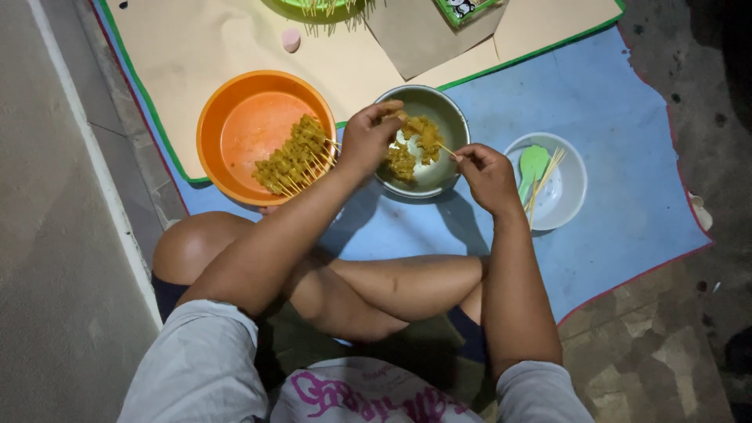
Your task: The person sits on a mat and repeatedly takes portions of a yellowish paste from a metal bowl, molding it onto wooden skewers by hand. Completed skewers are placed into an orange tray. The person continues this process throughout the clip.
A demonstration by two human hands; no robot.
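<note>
Both hands work over the steel bowl (450, 117): left hand (368, 139) pinches seemingly meat, right hand (486, 174) pinches a skewer (446, 148).

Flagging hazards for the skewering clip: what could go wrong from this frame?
1. The right hand holds a thin skewer aimed toward the left hand pinching meat over the steel bowl; a slip might prick fingers.
2. Finished skewers lean on the orange bowl rim and could slide out.

Blue mat (611, 117) on dim, rough concrete floor (55, 235).
</note>
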